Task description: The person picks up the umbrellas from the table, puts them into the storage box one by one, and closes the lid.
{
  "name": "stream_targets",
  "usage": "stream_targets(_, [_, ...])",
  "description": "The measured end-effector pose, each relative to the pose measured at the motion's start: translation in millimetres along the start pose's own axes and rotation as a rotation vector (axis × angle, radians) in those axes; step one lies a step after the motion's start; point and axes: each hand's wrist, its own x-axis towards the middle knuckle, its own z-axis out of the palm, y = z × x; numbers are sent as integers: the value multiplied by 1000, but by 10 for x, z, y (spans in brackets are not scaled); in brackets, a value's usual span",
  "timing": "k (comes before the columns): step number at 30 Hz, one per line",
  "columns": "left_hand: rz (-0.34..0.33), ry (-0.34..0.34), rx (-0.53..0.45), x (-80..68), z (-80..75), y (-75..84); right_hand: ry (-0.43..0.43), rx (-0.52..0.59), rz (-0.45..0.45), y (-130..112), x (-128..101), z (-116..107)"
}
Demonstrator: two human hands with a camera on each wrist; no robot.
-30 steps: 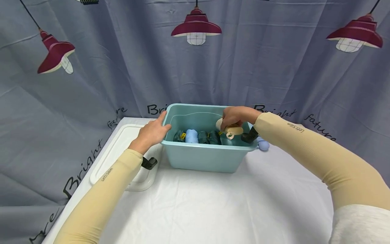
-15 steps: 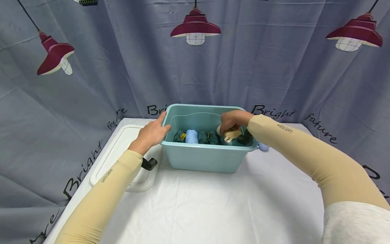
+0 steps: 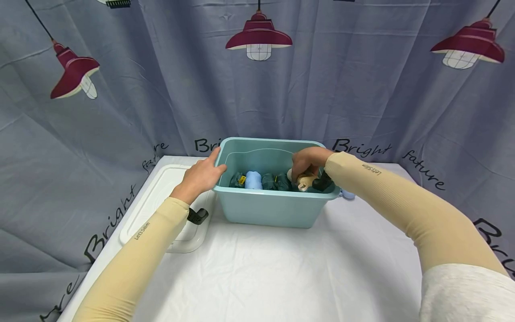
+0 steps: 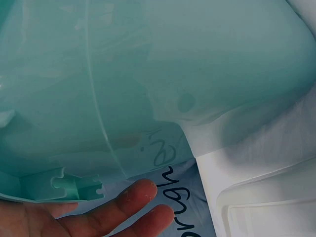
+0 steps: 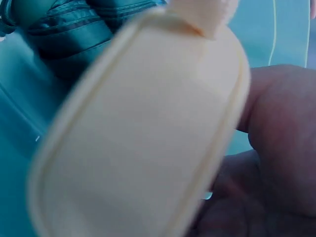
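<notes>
My right hand (image 3: 305, 162) is down inside the right end of a light teal plastic box (image 3: 265, 208). It grips a cream-coloured thing (image 3: 306, 182) with a small loop. The right wrist view shows this thing's broad, flat oval end (image 5: 138, 128) with a strap (image 5: 202, 14) at the top, and my fingers beside it. Left of it in the box lie dark green pleated bundles (image 3: 268, 182), one with a yellow tag, and a light blue roll (image 3: 253, 180). My left hand (image 3: 202, 174) rests at the box's left rim, fingers extended; the left wrist view shows the fingers (image 4: 136, 195) beside the wall.
A white lid (image 3: 161, 197) lies flat on the white-covered table (image 3: 281, 273), left of the box. Part of a light blue thing (image 3: 348, 194) shows just outside the box's right end. A grey-blue curtain (image 3: 322, 94) hangs behind the table.
My right hand has moved lower and slightly left into the box with the cream thing, whose loop end has dropped. My left hand has stayed at the rim.
</notes>
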Motion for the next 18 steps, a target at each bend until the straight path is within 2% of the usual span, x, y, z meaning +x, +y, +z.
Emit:
stream_targets(8, [-4, 4, 6, -1, -7, 2, -91, 79, 32, 33, 11, 48])
stream_targets(18, [-11, -1, 0, 0, 2, 14, -71, 93, 28, 38, 21, 101])
